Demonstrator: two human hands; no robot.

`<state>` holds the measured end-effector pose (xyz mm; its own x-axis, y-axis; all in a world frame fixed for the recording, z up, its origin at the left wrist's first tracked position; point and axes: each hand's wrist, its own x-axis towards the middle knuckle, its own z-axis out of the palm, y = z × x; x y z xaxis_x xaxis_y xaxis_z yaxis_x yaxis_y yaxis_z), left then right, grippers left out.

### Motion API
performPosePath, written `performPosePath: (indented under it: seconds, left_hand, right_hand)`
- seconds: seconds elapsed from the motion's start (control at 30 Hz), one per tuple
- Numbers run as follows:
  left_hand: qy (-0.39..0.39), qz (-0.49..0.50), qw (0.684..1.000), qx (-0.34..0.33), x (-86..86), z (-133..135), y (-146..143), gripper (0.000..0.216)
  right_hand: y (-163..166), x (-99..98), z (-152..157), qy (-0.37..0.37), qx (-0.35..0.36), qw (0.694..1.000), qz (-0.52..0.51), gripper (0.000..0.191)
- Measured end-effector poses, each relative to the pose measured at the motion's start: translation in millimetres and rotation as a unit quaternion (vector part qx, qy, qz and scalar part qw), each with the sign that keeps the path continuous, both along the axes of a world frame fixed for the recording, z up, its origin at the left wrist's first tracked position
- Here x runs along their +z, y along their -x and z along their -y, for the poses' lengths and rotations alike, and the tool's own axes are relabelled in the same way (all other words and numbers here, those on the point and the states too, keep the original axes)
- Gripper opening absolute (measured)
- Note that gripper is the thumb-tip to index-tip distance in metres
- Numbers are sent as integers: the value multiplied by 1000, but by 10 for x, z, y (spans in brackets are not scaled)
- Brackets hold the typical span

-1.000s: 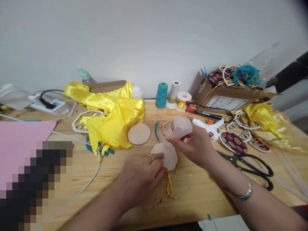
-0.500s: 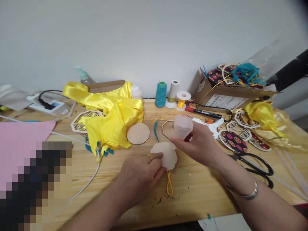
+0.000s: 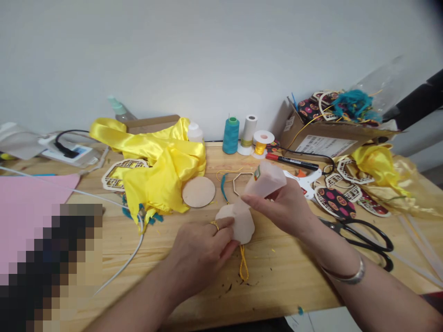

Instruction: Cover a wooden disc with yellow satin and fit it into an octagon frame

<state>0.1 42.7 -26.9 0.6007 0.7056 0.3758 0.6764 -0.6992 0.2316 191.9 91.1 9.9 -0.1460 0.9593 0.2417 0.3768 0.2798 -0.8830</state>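
Note:
My left hand (image 3: 202, 249) is closed on the left side of a pale flat piece with a scalloped edge (image 3: 244, 227), its fingers on top and its thumb at the lower rim. A braided yellow cord loop (image 3: 244, 266) sticks out from the near side of this piece. At its far side lies a teal strand (image 3: 224, 188). Over its upper right, my right hand (image 3: 289, 207) grips a translucent white squeeze bottle (image 3: 266, 180), tilted with its narrow end down towards the piece. Whether the tip touches the surface, I cannot tell.
A pale round disc (image 3: 199, 192) and yellow satin cloth (image 3: 162, 170) lie left. Behind stand a teal thread cone (image 3: 230, 137) and a yellow cord spool (image 3: 261, 146). Black-handled scissors (image 3: 367, 233), patterned pieces (image 3: 335, 203) and a cardboard box (image 3: 325, 138) are right. A white cable (image 3: 131, 263) crosses the left.
My right hand has turned the bottle: its base swung to the right and a small label now shows. My left hand and the scalloped piece have stayed in place.

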Motion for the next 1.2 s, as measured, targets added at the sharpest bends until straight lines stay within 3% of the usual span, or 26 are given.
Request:
performPosePath:
  seconds: [0.07,0.17,0.23,0.27,0.37,0.57,0.93,1.2]
  left_hand:
    - [5,65,998,26,58,-17,19,6]
    - [48,153,976,148,158,-81,71,5]
    - [109,114,959,237,204,-135,106,14]
    - [147,78,954,251,217,-159,120,21]
    - [231,-8,948,220,226,-195,145,40]
    - [260,-43,950,169,192,-171,142,68]
    - [282,-38,944,165,169,-151,94,44]
    - [293,-40,941,163,170,-147,100,44]
  right_hand:
    - [29,-29,-13,-13,-26,999,-28,18]
    - [56,-88,-18,-24,-32,998,-38,18]
    - [66,-127,-9,-28,-26,998,-43,19]
    - [71,-145,-1,-28,-22,998,-45,19]
    - [90,-180,34,-22,2,999,-38,20]
    - [147,-184,105,-39,33,999,0,22]
    - [158,-193,73,-69,10,997,27,24]
    - [152,-190,46,-66,-7,998,16,20]
